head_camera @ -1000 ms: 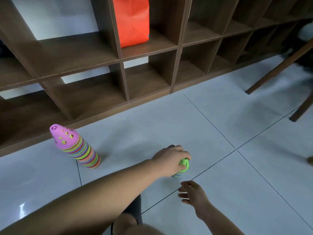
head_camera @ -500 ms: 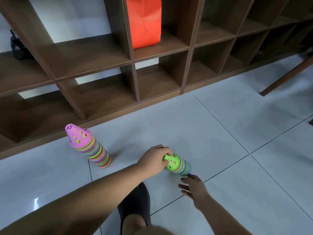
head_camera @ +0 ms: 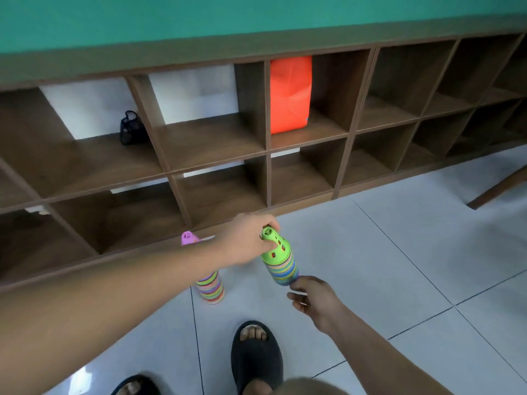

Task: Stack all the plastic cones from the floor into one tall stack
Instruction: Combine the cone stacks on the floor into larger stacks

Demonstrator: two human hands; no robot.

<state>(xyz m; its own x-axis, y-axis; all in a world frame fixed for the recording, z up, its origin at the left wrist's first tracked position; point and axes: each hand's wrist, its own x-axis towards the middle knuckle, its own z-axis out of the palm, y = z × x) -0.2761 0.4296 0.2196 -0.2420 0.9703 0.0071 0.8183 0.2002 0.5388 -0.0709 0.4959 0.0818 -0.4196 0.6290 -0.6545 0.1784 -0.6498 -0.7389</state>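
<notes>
A short stack of coloured cones with a green top (head_camera: 278, 259) is lifted off the floor, tilted a little. My left hand (head_camera: 247, 241) grips it near the green tip. My right hand (head_camera: 313, 298) touches its lower rim with the fingertips from below. A second, taller cone stack with a pink top (head_camera: 210, 285) stands on the floor to the left; my left forearm crosses in front of it and hides its middle, so only the pink tip (head_camera: 188, 238) and the base show.
A low wooden cubby shelf (head_camera: 268, 143) runs along the wall just behind the stacks, holding an orange bag (head_camera: 290, 94) and a small black bag (head_camera: 130, 128). My slippered feet (head_camera: 255, 352) stand on the grey tiles below. A wooden furniture leg (head_camera: 497, 188) slants at right.
The green-topped stack has been raised from the floor by my left hand. My right hand has come up under its base. The view has tilted upward.
</notes>
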